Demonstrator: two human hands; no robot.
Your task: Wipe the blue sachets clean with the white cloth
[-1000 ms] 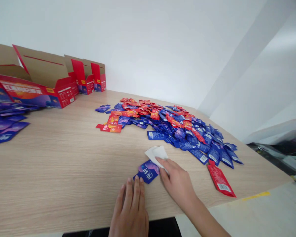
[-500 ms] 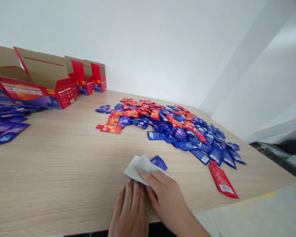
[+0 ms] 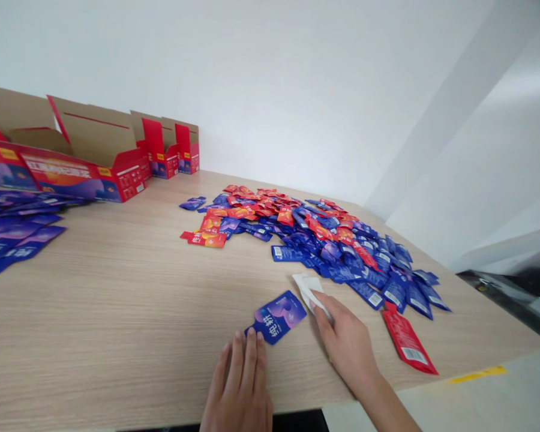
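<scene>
Blue sachet (image 3: 276, 317) lies flat on bench (image 3: 94, 312), right at fingertips of left grip (image 3: 236, 384), which is spread, palm down, pinching nothing. Right grip (image 3: 346, 342) is just beside sachet, fingers pressed together on folded white tissue (image 3: 308, 293), v. near edge of blue-and-red sachet pile (image 3: 333, 246). Red sachet (image 3: 407, 339) lies to right of hand, apart. Red cartons (image 3: 85, 162) stand far left.

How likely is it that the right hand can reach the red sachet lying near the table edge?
Likely yes. The right hand lies close to the red sachet, with only wooden tabletop between them, though it holds a white tissue.
</scene>
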